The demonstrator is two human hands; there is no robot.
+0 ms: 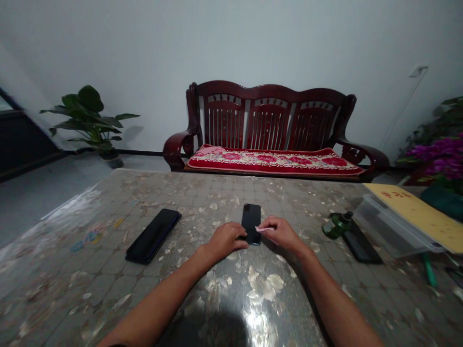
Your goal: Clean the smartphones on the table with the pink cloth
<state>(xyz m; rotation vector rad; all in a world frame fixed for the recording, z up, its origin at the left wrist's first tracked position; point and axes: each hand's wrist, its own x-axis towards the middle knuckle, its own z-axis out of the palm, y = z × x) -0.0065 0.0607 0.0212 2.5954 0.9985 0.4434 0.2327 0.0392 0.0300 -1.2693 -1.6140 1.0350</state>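
Note:
A dark smartphone (251, 218) lies flat on the patterned table cover, its back with the camera block facing up. My left hand (228, 238) rests on the table and grips the phone's lower left edge, fingers bent and thumb near the bottom corner. Pinched between the fingers of my right hand (281, 232) is a small pale pink cloth (265, 229). Its tip meets or hovers just over the right part of the phone's back; I cannot tell which.
Left stands a black stack of phones or tablets (154, 236), near colourful rubber bands (93, 234). Rightward are a green bottle (337, 225), a black flat device (361, 245), a clear plastic box (390, 236) and a yellow folder (415, 212). A wooden bench (267, 120) is behind the table.

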